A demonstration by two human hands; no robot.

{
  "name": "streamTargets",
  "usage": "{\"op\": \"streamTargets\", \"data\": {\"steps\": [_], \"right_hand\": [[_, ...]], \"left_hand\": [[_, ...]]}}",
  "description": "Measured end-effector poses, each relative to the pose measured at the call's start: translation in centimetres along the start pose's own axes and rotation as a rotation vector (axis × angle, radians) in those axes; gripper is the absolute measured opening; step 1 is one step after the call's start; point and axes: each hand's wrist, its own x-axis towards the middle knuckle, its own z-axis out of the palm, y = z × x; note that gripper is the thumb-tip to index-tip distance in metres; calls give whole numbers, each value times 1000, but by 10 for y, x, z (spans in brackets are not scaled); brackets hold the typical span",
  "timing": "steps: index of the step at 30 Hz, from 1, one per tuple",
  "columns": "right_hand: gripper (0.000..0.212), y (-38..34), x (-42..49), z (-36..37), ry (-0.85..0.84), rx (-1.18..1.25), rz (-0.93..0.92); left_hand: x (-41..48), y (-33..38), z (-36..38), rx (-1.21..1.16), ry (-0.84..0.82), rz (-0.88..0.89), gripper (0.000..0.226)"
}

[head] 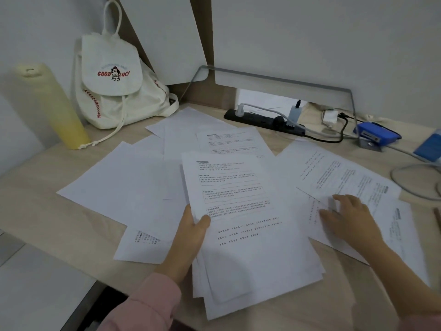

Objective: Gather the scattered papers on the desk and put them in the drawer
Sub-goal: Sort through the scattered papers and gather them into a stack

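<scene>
Study nook: desk (35, 199), power strip (262, 120), backpack (114, 84).

Pale wooden desk (35, 211); on it papers (119, 182), backpack (114, 91), bottle (57, 108), power strip (257, 119).

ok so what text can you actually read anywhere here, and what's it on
"GOOD LUCY", red letters on the white drawstring bag; last letter uncertain.
Small arc of text above it: too blurred.
Printed papers on the desk: lines of text, too small to read.
Blue box: nothing legible.
</scene>
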Motion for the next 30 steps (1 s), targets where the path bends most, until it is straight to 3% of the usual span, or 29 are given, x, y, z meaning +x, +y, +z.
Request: {"op": "streamTargets", "data": {"steps": [4, 10, 14, 19, 22, 24, 27, 30], "right_hand": [[55, 21, 2, -2, 54, -225, -26], [26, 32, 10, -2, 178, -433, -195], [11, 42, 13, -1, 237, -357, -214], [11, 61, -6, -10, 347, -161, -112], [10, 65, -26, -15, 270, -140, -98], [26, 59, -37, -19, 98, -110, -121], [79, 51, -55, -27, -197, -239, -106], [90, 50, -63, -29, -218, -327, -148]], "left_hand": [[3, 5, 14, -4, -21, -9, 36], [6, 3, 22, 28, 15, -22, 43], [9, -4, 20, 16, 4, -22, 43], [9, -5, 21, 19, 26, -24, 41], [11, -8, 21, 28, 18, -15, 44], [12, -9, 20, 31, 19, -15, 45], [12, -10, 20, 33, 16, -11, 45], [9, -8, 22, 23, 14, 17, 43]]}}
